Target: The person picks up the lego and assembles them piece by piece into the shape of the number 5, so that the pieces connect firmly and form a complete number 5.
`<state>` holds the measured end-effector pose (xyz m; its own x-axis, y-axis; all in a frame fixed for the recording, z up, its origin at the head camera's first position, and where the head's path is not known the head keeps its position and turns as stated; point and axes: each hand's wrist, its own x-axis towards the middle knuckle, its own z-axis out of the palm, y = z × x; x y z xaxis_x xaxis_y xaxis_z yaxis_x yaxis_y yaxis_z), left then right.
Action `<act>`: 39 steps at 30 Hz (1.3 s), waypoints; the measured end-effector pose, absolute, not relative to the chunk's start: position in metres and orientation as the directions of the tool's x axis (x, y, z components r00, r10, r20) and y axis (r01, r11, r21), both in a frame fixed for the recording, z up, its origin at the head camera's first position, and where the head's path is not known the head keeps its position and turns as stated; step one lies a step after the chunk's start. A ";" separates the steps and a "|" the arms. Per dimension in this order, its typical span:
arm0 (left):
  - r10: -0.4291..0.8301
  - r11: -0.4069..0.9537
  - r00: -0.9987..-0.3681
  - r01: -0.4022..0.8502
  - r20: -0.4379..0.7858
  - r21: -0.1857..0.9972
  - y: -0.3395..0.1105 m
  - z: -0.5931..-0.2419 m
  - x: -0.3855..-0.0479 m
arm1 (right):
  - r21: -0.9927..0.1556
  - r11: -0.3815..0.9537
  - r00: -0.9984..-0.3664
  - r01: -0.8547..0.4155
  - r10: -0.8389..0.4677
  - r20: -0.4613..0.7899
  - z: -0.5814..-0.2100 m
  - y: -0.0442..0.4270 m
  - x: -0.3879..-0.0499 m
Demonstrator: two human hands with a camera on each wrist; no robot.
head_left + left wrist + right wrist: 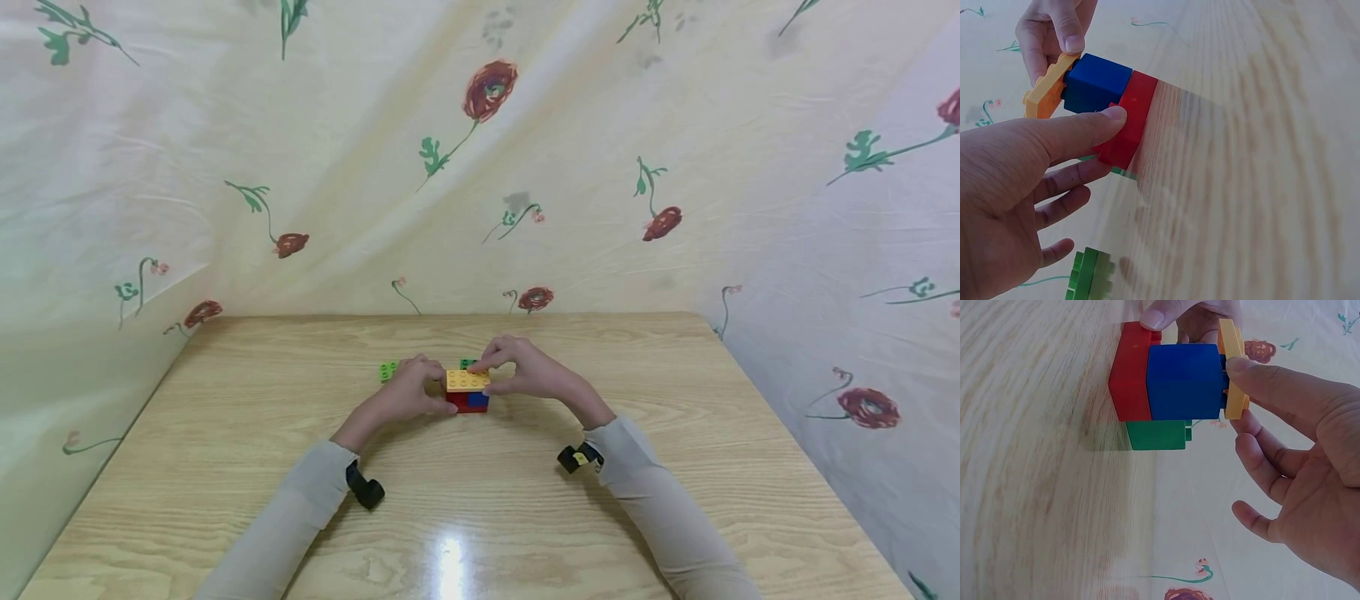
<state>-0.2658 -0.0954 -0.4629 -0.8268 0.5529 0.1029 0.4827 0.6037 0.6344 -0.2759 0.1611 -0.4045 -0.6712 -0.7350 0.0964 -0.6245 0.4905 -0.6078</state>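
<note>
A red building brick (1138, 112) stands on the table with a blue brick (1184, 381) on top of it. Thumb and fingers of my left hand (405, 390) grip the red brick from the left side. Above the blue brick, my right hand (528, 371) pinches a thin yellow-orange brick (467, 381) by its right end. In the left wrist view this yellow-orange brick sits slightly tilted, and the blue brick's studs show in the gap beneath it.
Behind the stack is a dark green brick (1157, 435). A light green brick (387, 371) lies to the left, partly behind the left hand. Flower-printed cloth (360, 167) hangs at the table's far edge and sides.
</note>
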 end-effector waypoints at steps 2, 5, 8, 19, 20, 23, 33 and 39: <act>0.555 0.602 -0.825 0.487 0.107 0.633 -0.095 -0.464 -0.267 | -0.602 0.488 -0.666 -0.632 -0.739 0.101 -0.404 0.161 -0.276; 0.557 0.599 -0.824 0.488 0.107 0.635 -0.096 -0.465 -0.267 | -0.599 0.490 -0.666 -0.634 -0.740 0.099 -0.404 0.161 -0.276; 0.555 0.598 -0.826 0.482 0.104 0.640 -0.096 -0.464 -0.267 | -0.591 0.490 -0.659 -0.641 -0.746 0.097 -0.404 0.161 -0.276; 0.555 0.594 -0.825 0.486 0.110 0.641 -0.096 -0.464 -0.266 | -0.627 0.487 -0.665 -0.608 -0.744 0.068 -0.406 0.163 -0.276; 0.555 0.594 -0.824 0.487 0.112 0.641 -0.096 -0.464 -0.266 | -0.630 0.488 -0.666 -0.604 -0.743 0.064 -0.406 0.163 -0.276; 0.556 0.592 -0.824 0.488 0.114 0.641 -0.096 -0.462 -0.264 | -0.635 0.489 -0.667 -0.598 -0.743 0.057 -0.405 0.163 -0.275; 0.559 0.589 -0.820 0.496 0.122 0.637 -0.096 -0.462 -0.263 | -0.636 0.510 -0.681 -0.579 -0.732 0.033 -0.406 0.162 -0.276; 0.555 0.591 -0.823 0.490 0.117 0.641 -0.096 -0.462 -0.264 | -0.640 0.517 -0.689 -0.568 -0.724 0.028 -0.407 0.162 -0.276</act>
